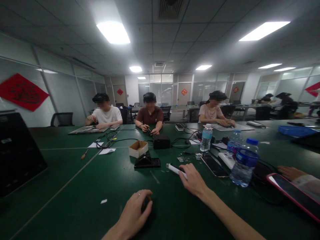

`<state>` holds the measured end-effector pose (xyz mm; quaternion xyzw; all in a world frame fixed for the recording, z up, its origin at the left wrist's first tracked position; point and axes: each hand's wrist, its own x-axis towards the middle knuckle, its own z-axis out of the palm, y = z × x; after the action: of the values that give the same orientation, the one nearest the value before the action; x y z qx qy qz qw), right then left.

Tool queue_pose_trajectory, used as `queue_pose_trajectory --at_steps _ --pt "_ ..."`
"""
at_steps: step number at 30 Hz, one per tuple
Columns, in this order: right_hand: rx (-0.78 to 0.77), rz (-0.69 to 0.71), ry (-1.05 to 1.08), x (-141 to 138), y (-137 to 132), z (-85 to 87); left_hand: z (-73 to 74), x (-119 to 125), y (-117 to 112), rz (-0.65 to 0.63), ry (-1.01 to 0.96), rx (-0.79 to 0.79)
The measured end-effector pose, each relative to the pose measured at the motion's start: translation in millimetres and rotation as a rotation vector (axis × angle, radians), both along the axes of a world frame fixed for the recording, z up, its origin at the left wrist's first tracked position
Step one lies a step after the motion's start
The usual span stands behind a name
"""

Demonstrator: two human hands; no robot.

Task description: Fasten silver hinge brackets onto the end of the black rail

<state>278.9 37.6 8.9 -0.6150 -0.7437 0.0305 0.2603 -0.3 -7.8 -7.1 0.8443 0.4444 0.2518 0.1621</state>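
My right hand (193, 180) is closed around a white pen-like tool (176, 170) with a metallic tip, just above the green table (82, 213). The tip points left, toward a black stand-like piece with a flat base (148, 162). My left hand (135, 211) rests low on the table, nearer to me. Its fingers are curved, with thumb and forefinger apart; the gap between them is dark, and I make out no object there. Beyond the tool lie small metal bits and little packets (183, 159). An open cardboard box (138, 149) stands behind the black piece.
A black box (161, 141) and cables (108, 138) lie farther back. To the right are a phone (214, 166), water bottles (245, 163), a pink-edged phone (293, 195) and another person's hand (291, 172). A black monitor (20, 153) stands left. Three people sit opposite.
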Motion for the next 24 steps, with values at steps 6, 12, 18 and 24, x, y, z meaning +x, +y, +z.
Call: queue_pose_trajectory --at_steps 6,12,18,24 --pt "-0.002 0.327 -0.145 -60.8 -36.4 -0.6 -2.6 -0.6 4.8 0.177 -0.023 -0.004" --pt "-0.083 0.325 -0.124 -71.0 -48.3 2.3 -4.8 -3.5 10.5 0.24 0.058 -0.02" --pt "-0.251 0.306 -0.079 -74.9 -62.9 6.7 -5.5 -3.0 10.2 0.192 0.106 -0.035" --pt "-0.186 0.372 -0.066 -76.3 -63.9 6.2 -7.8 -3.8 10.2 0.102 0.072 -0.026"
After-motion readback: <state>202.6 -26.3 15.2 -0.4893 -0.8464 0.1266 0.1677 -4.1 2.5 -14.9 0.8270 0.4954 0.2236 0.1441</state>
